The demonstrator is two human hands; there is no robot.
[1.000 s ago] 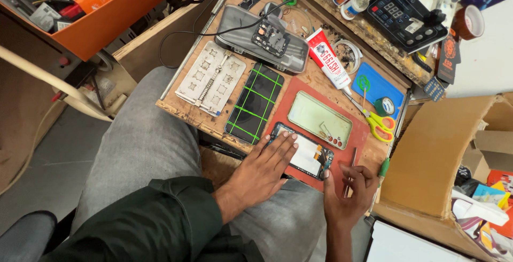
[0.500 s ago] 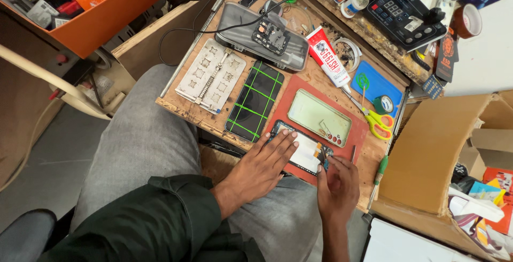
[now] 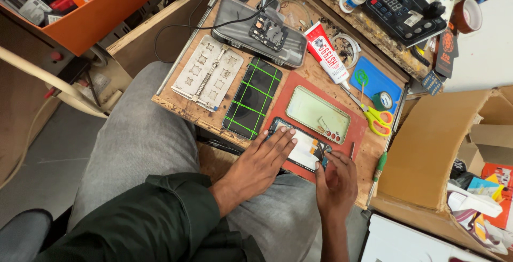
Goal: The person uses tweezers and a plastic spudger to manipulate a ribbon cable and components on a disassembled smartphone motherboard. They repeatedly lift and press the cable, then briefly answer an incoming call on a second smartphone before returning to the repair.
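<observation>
Now we are pressing left hand (image 3: 260, 161) flat, fingers open, on opened phone (image 3: 299, 145) at red mat (image 3: 357, 131) front edge; right hand (image 3: 336, 178) fingertips pinching sth small inside, cannot tell what. Probably light, fragile, so holding by edges

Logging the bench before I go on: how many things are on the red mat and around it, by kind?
Opened phone, under the left hand and right hand: 1
Phone back cover: 1
Green-gridded glass panel: 1
Glue tube: 1
Scissors: 1
Screwdriver: 1
Total: 6
</observation>
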